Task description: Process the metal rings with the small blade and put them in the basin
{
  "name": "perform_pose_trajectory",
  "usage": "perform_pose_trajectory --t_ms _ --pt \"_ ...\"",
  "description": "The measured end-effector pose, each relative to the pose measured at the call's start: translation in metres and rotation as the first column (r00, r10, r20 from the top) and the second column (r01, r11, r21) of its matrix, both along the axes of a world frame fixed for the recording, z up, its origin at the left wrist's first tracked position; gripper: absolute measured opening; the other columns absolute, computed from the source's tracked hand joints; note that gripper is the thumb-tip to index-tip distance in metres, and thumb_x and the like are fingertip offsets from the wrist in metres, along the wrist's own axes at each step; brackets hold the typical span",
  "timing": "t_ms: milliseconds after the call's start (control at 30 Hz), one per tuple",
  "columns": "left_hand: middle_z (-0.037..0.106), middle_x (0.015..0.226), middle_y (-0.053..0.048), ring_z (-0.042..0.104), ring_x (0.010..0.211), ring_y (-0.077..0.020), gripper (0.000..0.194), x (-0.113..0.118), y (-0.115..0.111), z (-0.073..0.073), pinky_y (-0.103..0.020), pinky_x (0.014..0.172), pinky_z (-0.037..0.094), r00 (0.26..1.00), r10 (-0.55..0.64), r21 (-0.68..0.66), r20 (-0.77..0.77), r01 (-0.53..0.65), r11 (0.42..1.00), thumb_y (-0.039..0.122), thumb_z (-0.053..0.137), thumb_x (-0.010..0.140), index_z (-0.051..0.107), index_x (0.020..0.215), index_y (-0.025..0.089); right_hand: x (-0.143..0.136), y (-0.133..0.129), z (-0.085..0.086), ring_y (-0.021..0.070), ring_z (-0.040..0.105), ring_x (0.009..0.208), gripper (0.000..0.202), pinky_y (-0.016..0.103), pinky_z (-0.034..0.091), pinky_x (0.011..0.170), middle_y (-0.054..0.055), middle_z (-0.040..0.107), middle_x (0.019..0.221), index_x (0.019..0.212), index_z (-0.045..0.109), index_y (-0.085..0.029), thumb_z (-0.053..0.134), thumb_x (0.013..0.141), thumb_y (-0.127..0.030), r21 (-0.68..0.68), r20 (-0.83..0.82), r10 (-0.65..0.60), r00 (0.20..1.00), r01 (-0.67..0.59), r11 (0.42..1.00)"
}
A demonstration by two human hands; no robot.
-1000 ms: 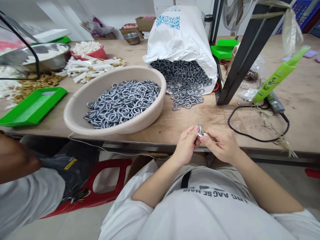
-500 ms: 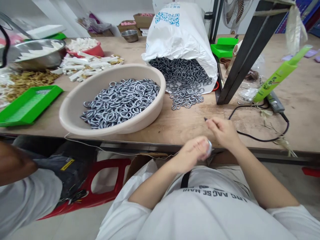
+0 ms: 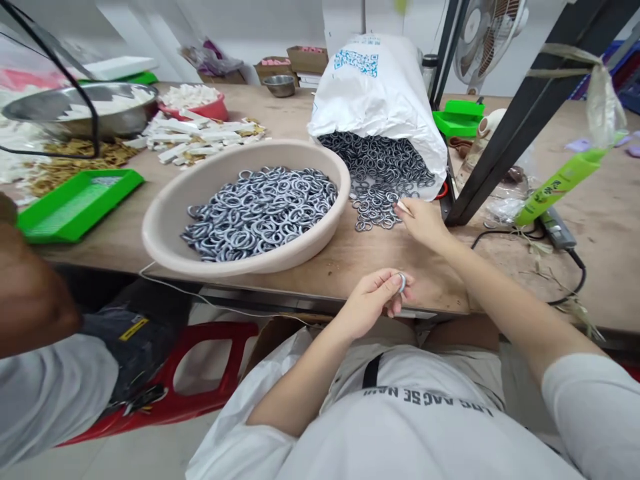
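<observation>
Near the table's front edge, my left hand pinches a grey ring between thumb and fingers. My right hand is farther forward, at the right side of a small heap of grey rings. Its fingers are closed round a thin pale stick-like tool; whether they also touch a ring is too small to tell. Behind the heap lies an open white bag, with many dark rings in its mouth. To the left, a large beige basin holds many grey rings.
A green tray, a steel bowl and white strips are at the left. A dark metal post, a lime green tube and a black cable stand or lie at the right. A person's arm is at far left.
My right hand has moved forward from near my left hand to the small ring heap. My left hand has turned, showing the ring clearly. The view has shifted slightly.
</observation>
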State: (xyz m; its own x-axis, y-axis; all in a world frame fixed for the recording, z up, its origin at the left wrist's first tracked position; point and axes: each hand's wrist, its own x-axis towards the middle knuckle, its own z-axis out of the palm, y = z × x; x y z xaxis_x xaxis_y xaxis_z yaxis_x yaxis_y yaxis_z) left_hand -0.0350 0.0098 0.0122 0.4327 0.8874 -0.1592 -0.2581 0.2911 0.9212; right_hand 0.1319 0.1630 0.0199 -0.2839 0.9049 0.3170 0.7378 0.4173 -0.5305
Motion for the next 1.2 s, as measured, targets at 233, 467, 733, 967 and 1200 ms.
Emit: perform_pose_trajectory --t_ms 233,467,733,967,1200 --pt "0.068 0.088 -0.006 0.060 0.063 -0.0104 0.031 -0.030 0.007 -0.002 -0.018 0.047 0.044 0.958 0.267 -0.142 0.108 -0.251 0.958 0.033 0.069 0.079 0.065 0.105 0.014 -0.015 0.038 -0.025 0.0332 0.049 0.121 0.047 0.046 0.039 0.104 0.020 0.054 0.141 0.141 0.054 -0.009 0.039 0.099 -0.024 0.034 0.354 0.079 0.932 -0.098 0.995" --pt "0.056 0.069 0.000 0.047 0.059 -0.0104 0.030 -0.029 0.046 0.005 -0.021 0.054 0.033 0.853 0.367 0.304 -0.371 -0.262 0.916 0.045 0.071 0.080 0.058 0.077 0.018 0.025 -0.006 -0.031 0.0315 0.049 0.130 0.047 0.045 0.038 0.111 0.017 0.053 0.145 0.142 0.055 -0.012 0.043 0.098 -0.024 0.031 0.243 0.127 0.962 -0.138 0.990" --pt "0.072 0.093 -0.011 0.062 0.087 -0.0268 0.023 -0.024 0.111 0.001 -0.033 0.075 0.038 0.221 0.438 0.490 -0.872 0.358 0.795 0.042 0.064 0.087 0.068 0.096 0.021 0.036 -0.064 -0.020 0.0253 0.058 0.124 0.040 0.042 0.043 0.107 0.011 0.064 0.131 0.131 0.065 -0.022 0.044 0.100 -0.037 0.061 -0.210 0.102 0.972 -0.092 0.994" --pt "0.061 0.075 -0.002 0.049 0.069 -0.0161 0.027 -0.009 0.075 -0.008 -0.027 0.068 0.034 0.665 0.325 0.549 -0.673 0.155 0.821 0.044 0.066 0.085 0.062 0.084 0.018 0.025 -0.095 -0.033 0.0156 0.056 0.062 0.033 0.028 0.042 0.058 0.002 0.064 0.074 0.090 0.070 -0.019 0.053 0.094 -0.047 -0.246 -0.305 -0.009 0.952 -0.070 0.967" --pt "0.051 0.072 0.002 0.040 0.063 -0.0087 0.034 0.023 0.029 -0.002 -0.021 0.059 0.032 0.956 0.187 0.336 -0.226 -0.104 0.936 0.048 0.061 0.088 0.059 0.080 0.015 0.025 -0.122 -0.011 0.0091 0.043 0.055 0.033 0.025 0.037 0.054 -0.003 0.058 0.071 0.077 0.059 -0.019 0.062 0.089 -0.050 -0.338 -0.660 -0.050 0.750 -0.238 0.911"
